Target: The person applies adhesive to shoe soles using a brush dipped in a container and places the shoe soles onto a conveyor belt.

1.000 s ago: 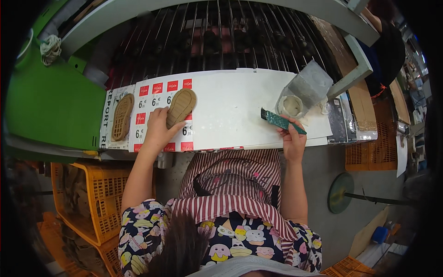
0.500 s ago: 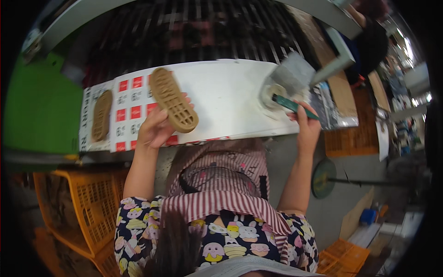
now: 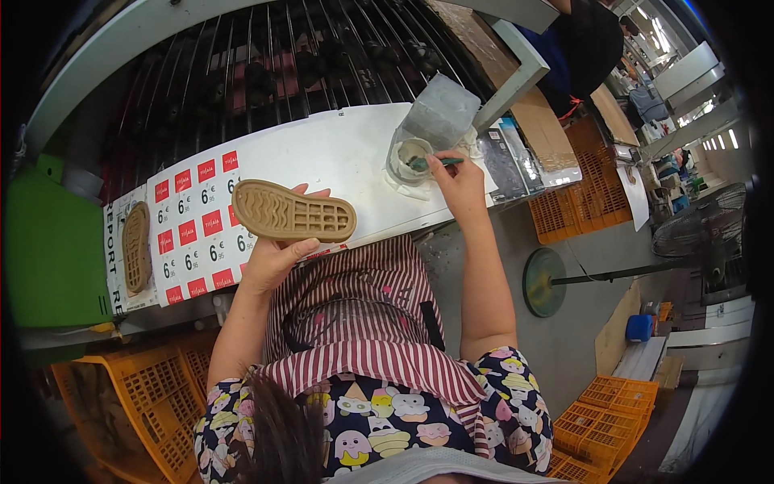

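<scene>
My left hand (image 3: 276,264) grips a tan shoe sole (image 3: 294,216) from below, thumb at its near edge and fingertips behind. The sole's ridged, grid-patterned tread faces up, and it lies nearly level above the worktable. In my right hand (image 3: 462,187) is a green-handled brush (image 3: 443,162), pinched between thumb and fingers. Its lower end reaches into a whitish, crusted cup (image 3: 401,170), so the bristles are hidden. Another tan sole (image 3: 136,248) rests tread up at the table's left end.
A translucent grey block-shaped container (image 3: 443,110) adjoins the cup. Printed sheets (image 3: 208,194) cover part of the white worktable (image 3: 355,139). Beyond it runs a rack of dark bars (image 3: 322,56). Orange crates (image 3: 149,395) stand below left, and a fan (image 3: 692,230) stands at right.
The sole in my left hand has turned from steeply slanted to nearly level. My right hand has brought the brush down deeper into the cup. The whole view has shifted.
</scene>
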The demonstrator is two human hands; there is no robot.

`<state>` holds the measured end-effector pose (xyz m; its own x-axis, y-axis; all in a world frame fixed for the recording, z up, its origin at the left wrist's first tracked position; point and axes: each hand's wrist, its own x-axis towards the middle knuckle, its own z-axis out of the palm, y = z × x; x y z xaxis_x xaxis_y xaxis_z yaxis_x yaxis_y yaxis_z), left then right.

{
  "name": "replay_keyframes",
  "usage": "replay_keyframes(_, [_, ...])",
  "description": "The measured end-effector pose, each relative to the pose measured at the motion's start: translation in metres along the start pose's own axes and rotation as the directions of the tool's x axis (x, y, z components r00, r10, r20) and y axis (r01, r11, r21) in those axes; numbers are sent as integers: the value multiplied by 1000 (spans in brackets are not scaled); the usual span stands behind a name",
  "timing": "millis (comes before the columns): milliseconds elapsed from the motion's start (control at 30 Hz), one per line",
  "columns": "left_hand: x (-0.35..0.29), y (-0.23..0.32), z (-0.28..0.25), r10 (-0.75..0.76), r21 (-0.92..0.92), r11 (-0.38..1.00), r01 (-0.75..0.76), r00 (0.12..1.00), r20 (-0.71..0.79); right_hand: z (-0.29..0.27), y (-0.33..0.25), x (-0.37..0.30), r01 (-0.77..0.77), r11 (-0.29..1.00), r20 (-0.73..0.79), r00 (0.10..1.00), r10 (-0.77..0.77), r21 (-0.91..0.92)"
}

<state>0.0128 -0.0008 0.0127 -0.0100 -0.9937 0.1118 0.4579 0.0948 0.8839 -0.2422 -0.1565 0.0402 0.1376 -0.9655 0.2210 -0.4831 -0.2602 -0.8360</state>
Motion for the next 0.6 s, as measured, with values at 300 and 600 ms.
replay_keyframes(300, [6, -13, 7, 236, 367, 910, -192, 969, -78, -7, -10, -8, 31, 999, -20, 999, -31, -26])
replay_keyframes(600, [14, -28, 13, 431, 640, 726, -253, 892, -137, 1, -12, -54, 227, 921, -231, 960, -157, 318])
